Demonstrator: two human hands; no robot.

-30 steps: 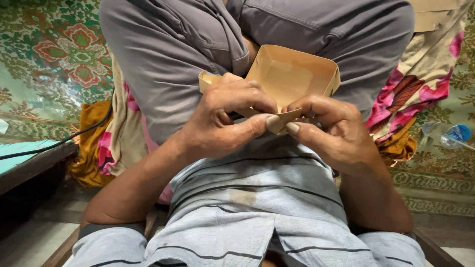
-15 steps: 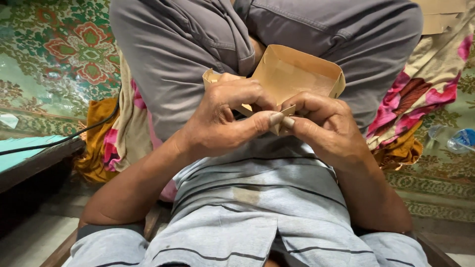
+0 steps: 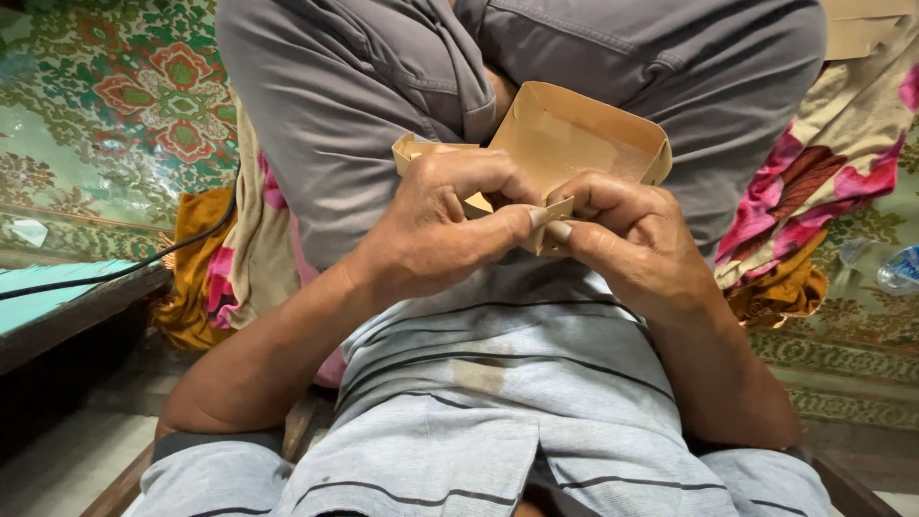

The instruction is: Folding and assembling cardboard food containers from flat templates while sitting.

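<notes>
At frame centre, the left hand [image 3: 431, 230] and right hand [image 3: 632, 244] pinch the near corner of a brown paper box [image 3: 574, 144]. Thumbs pressed together there hold the fold tight, it seems.

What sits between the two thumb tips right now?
In the head view, a folded flap of the brown paper box is pinched between left hand and right hand.

Home setting, floor-level living space, not a workshop or shop. Person sits cross-legged in grey trousers [image 3: 402, 86] and a striped grey shirt [image 3: 498, 383]. Green floor covering [image 3: 115, 96] with red floral pattern, household type. Loose flowered cloth [image 3: 823, 182] in pink and cream and a mustard-yellow cloth [image 3: 196, 278] lie bunched around the legs. Black cable [image 3: 124, 270] trails over the floor. Clear plastic bottle [image 3: 900, 270] lies at right edge.
</notes>
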